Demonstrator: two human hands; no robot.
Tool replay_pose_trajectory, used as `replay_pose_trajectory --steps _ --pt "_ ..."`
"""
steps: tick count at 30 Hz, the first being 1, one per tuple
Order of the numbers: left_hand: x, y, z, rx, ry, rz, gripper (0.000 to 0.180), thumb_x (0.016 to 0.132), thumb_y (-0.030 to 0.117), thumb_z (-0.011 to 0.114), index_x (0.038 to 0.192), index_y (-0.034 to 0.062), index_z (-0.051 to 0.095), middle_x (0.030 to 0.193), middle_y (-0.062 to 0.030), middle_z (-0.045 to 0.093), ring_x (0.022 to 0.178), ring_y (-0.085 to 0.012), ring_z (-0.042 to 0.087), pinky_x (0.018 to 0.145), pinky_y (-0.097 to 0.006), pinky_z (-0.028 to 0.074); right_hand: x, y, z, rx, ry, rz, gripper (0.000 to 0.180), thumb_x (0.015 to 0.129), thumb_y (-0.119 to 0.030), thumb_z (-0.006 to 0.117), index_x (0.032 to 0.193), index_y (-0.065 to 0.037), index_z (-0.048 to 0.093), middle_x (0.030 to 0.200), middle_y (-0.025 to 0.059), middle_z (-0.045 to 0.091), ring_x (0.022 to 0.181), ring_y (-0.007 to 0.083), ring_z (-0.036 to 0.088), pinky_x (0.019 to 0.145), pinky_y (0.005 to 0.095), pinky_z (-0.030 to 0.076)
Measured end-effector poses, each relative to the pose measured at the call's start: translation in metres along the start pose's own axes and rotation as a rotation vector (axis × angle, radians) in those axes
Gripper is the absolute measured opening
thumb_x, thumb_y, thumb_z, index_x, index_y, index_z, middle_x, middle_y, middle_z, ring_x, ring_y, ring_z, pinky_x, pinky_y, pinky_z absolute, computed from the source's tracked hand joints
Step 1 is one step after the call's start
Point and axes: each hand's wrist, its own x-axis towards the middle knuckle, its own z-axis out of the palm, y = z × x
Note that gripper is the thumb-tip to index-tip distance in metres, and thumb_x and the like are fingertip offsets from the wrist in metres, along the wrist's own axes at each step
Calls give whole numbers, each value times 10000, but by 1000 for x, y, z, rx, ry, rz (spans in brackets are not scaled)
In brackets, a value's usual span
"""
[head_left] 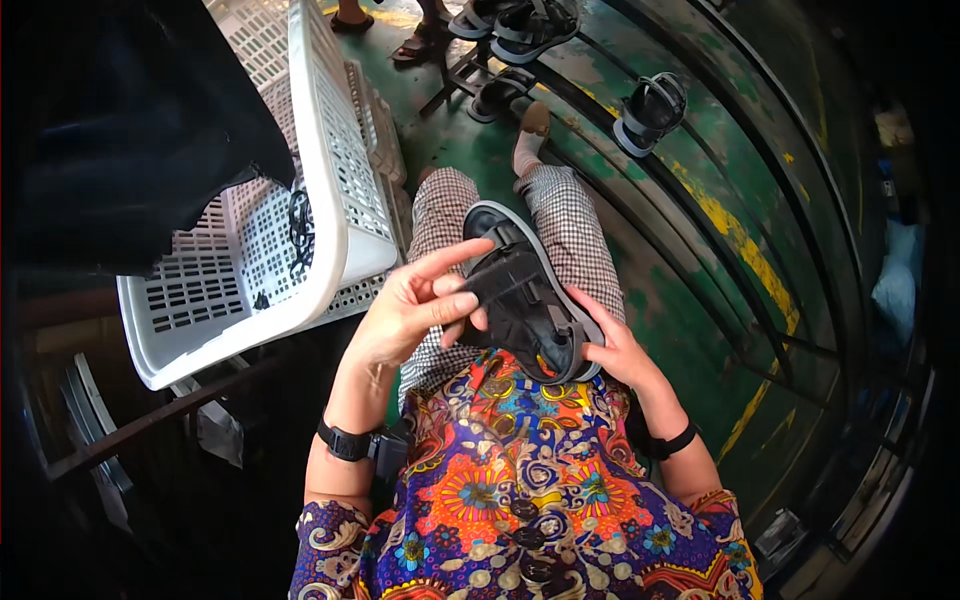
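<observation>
A black strappy sandal [535,335] with a grey sole edge rests on my lap, its toe pointing away from me. My left hand [415,305] pinches the loose end of a wide black strap [505,275] between thumb and fingers, at the sandal's left side, with the index finger stretched out over the toe straps. On the right, my right hand [615,345] grips the heel part of the sandal, thumb on the heel strap and fingers along the sole's outer edge. The underside of the sandal is hidden.
A white plastic basket [335,200] with dark scraps inside stands at my left, beside black sheeting [130,130]. Dark metal rails [720,110] curve along the right, carrying several sandals [650,112]. Another person's feet [415,45] show at the top.
</observation>
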Motion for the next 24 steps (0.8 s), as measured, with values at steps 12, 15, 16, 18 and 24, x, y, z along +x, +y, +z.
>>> replay_pose_trajectory --steps 12,15,16,18,24 --pt "-30 -25 -7 133 68 -219 319 880 111 647 1169 -16 606 708 -58 671 474 -33 467 447 -172 355 55 -30 -10 -243 -34 -157 484 837 -194 687 1285 -70 552 1185 55 592 998 151 569 834 288 468" --pt "-28 -27 -7 124 88 -211 309 878 107 648 1162 -12 611 703 -52 670 463 -30 460 436 -167 349 64 -38 -7 -311 -145 -122 417 780 -199 740 1172 -95 644 1034 30 595 856 127 553 726 262 484" --pt "-27 -27 -6 133 119 -219 317 877 109 651 1169 -9 609 712 -49 673 462 -28 459 431 -166 348 67 -40 -7 -303 -149 -119 417 780 -199 740 1172 -95 644 1034 30 595 856 127 553 726 262 484" --pt "-24 -28 -6 152 179 -234 334 873 112 656 1183 -3 603 731 -44 679 460 -25 456 422 -163 346 71 -41 -7 -511 -228 -132 426 760 -209 754 1160 -104 650 1026 22 583 850 127 561 710 268 490" --pt "-12 -33 -4 115 239 -211 342 884 129 645 1202 11 593 847 -65 697 547 -21 493 436 -158 356 69 -38 -1 -229 -146 -165 369 724 -112 760 1063 -40 632 1046 39 568 869 133 576 679 253 510"
